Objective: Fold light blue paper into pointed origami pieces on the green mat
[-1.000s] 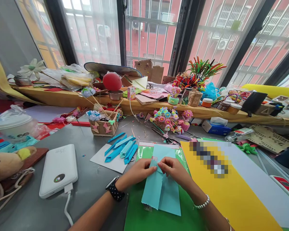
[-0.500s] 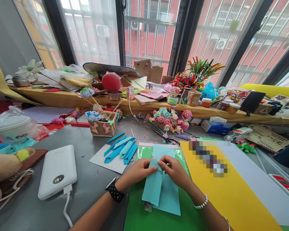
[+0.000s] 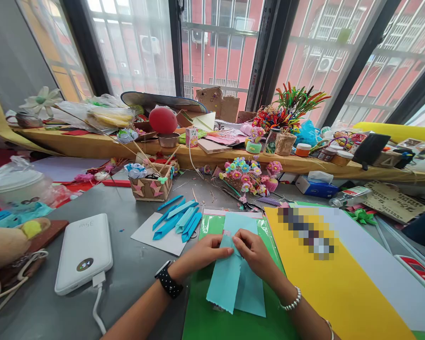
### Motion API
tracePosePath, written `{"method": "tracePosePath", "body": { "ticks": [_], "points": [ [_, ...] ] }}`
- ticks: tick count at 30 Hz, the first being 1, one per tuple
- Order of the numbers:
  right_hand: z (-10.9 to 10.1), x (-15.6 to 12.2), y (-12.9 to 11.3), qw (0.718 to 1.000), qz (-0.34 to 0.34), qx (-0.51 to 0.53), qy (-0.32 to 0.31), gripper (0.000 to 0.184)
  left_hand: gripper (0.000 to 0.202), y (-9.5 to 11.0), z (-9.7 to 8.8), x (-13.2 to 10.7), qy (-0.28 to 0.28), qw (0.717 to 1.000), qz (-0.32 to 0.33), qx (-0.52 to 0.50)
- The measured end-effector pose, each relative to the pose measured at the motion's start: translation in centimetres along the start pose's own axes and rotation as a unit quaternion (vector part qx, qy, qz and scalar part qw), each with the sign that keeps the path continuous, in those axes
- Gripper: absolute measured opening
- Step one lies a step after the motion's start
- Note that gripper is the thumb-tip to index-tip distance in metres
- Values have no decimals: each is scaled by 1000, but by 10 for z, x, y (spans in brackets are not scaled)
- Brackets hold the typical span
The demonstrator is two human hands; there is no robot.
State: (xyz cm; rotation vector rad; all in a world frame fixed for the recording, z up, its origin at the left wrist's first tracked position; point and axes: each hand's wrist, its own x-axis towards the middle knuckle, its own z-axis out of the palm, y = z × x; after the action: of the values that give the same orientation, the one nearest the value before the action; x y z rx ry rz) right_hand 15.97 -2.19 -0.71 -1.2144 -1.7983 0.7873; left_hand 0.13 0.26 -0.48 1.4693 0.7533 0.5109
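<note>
A light teal paper sheet [image 3: 235, 283] lies on a green sheet [image 3: 233, 323] in front of me, its left side folded in toward the middle. My left hand [image 3: 207, 251] pinches the top of the folded flap. My right hand [image 3: 254, 250] pinches the same paper right beside it, fingers curled. The fingertips of both hands nearly meet at the paper's upper middle. A black watch is on my left wrist, a bead bracelet on my right.
Several folded blue paper pieces [image 3: 179, 218] lie on a white sheet to the left. A white power bank [image 3: 85, 252] with cable is at the left, a large yellow sheet [image 3: 340, 283] at the right. A small cardboard basket [image 3: 151, 186] and paper flowers [image 3: 246, 174] stand behind.
The teal paper's folded flap has shifted slightly lower and leftward under my fingers. Both hands stay pinched at the same spot.
</note>
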Motion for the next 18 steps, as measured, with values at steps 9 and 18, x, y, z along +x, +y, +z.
{"method": "tracePosePath", "body": {
  "ticks": [9,18],
  "points": [
    [-6,1,2,998,31,53,-7,33,29,3,2,1,65,997,24,-24],
    [-7,0,-2,1000,5,21,-21,26,25,6,2,1,125,987,50,91]
  ]
}}
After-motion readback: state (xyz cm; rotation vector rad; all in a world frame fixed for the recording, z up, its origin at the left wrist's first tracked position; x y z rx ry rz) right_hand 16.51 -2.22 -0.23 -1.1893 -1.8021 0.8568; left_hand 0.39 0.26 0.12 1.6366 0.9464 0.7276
